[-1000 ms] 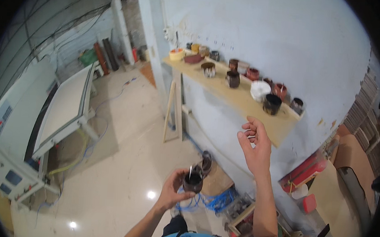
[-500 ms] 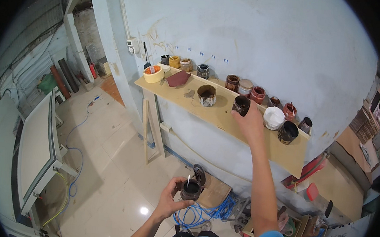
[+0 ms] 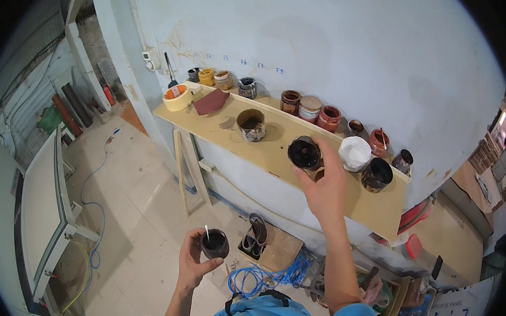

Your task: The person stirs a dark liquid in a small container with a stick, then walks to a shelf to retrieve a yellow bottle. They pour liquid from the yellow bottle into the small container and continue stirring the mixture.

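My left hand (image 3: 191,265) is closed round a jar of black paint (image 3: 215,244) with a white stick standing in it, held over the floor in front of the shelf. My right hand (image 3: 328,192) grips a dark-stained cup (image 3: 304,153) above the tan shelf (image 3: 259,157). The cup leans toward me, and its dark inside shows. To its right on the shelf are a white cup (image 3: 355,154) and a black-coated cup (image 3: 377,175). A paint-smeared cup (image 3: 251,125) with brown inside stands to its left.
Along the wall are several paint jars, such as a red-brown one (image 3: 329,119). A tape roll (image 3: 177,97) and dark red sandpaper (image 3: 210,102) lie at the shelf's left end. Coiled blue hose (image 3: 253,281) lies on the floor beneath. A white-topped table (image 3: 42,196) stands left.
My right hand has brought its cup closer and tipped it, so more of the inside shows. My left hand has shifted left with its jar. The whole view has moved slightly.
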Demonstrator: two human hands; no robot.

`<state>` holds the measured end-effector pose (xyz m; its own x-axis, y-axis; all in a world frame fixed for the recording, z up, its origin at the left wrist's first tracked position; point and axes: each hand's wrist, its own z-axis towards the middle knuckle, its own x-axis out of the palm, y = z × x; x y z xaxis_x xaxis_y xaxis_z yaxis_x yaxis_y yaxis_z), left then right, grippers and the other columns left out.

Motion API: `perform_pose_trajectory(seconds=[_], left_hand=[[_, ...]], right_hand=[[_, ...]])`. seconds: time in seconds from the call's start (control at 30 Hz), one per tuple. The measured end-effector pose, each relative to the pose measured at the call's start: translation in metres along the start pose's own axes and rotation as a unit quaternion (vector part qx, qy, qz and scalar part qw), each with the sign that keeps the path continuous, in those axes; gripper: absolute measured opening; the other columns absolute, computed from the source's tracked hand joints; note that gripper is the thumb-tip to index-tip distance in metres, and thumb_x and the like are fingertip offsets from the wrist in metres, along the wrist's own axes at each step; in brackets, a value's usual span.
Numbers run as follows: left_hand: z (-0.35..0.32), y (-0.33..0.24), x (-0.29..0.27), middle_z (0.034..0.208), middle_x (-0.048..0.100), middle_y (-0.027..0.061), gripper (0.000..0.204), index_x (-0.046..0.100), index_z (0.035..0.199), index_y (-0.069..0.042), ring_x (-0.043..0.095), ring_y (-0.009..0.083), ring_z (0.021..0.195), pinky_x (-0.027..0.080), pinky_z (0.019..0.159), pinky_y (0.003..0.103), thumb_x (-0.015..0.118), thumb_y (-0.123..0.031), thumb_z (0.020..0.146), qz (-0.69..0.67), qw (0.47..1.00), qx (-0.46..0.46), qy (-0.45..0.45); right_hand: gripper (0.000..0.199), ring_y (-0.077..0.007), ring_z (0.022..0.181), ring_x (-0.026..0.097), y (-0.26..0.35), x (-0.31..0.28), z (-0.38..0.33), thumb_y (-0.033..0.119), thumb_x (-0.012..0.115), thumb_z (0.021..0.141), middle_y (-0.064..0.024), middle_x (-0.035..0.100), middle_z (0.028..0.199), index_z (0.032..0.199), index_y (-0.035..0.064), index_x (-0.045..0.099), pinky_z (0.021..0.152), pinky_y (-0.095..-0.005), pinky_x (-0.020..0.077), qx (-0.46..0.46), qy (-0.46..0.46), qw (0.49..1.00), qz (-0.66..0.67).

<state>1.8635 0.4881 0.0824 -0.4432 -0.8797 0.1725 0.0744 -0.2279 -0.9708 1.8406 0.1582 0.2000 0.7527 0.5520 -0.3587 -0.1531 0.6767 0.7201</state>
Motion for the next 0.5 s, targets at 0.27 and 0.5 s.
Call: perform_pose_trajectory(seconds=[0.27, 0.5], left_hand=[[0.042, 0.001, 0.044, 0.132, 0.064, 0.0074, 0.085, 0.055, 0.139, -0.006, 0.062, 0.0213, 0.125, 0.045, 0.113, 0.037, 0.098, -0.003, 0.067, 0.023, 0.999, 0.029, 0.034], [0.062, -0.002, 0.056, 0.133, 0.064, 0.0101, 0.087, 0.054, 0.14, -0.004, 0.063, 0.0233, 0.126, 0.049, 0.112, 0.039, 0.101, -0.008, 0.066, -0.012, 0.998, 0.008, 0.069]], right_hand=[[0.073, -0.0311, 0.127, 0.066, -0.013, -0.007, -0.006, -0.008, 0.08, 0.078, -0.0146, 0.064, 0.147, 0.147, 0.0091, 0.059, 0.097, -0.0372, 0.0569, -0.011, 0.013, 0.998, 0.06], [0.069, -0.0407, 0.125, 0.067, -0.012, -0.005, -0.003, 0.006, 0.083, 0.087, -0.0229, 0.064, 0.138, 0.149, 0.0031, 0.054, 0.102, -0.0466, 0.0557, 0.011, 0.021, 0.999, -0.029]])
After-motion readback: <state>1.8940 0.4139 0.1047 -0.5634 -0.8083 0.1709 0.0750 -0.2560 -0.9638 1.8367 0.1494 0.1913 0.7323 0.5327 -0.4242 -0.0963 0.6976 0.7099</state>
